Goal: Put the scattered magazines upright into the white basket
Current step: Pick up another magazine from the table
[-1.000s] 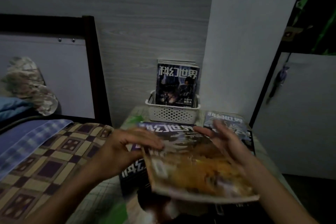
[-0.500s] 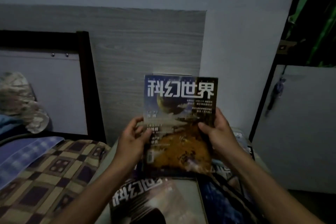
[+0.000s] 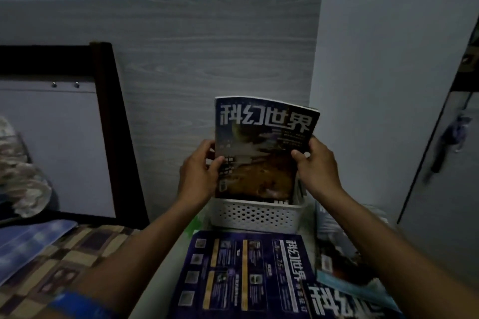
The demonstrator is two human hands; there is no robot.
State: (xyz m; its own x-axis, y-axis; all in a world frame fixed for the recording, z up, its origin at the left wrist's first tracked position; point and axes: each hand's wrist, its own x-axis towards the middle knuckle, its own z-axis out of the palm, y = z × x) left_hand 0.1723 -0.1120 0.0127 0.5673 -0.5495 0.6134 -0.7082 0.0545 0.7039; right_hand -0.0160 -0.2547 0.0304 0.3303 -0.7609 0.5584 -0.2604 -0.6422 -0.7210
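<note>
I hold a magazine (image 3: 261,153) with an orange and dark blue cover upright, its lower edge down inside the white perforated basket (image 3: 255,215) against the wall. My left hand (image 3: 199,173) grips its left edge and my right hand (image 3: 317,166) grips its right edge. Other magazines in the basket are mostly hidden behind it. A dark blue magazine (image 3: 246,272) lies flat in front of the basket. Two more lie at the right: a light blue one (image 3: 344,248) and one at the lower right (image 3: 344,303).
A bed with a checked cover (image 3: 54,259) and a dark frame post (image 3: 114,122) stands at the left. Grey wood-grain panel (image 3: 207,59) rises behind the basket. A pale door or cabinet (image 3: 451,189) closes off the right side.
Both hands lifted the magazine from flat to upright, then carried it forward and down into the basket. The view moved closer to the basket.
</note>
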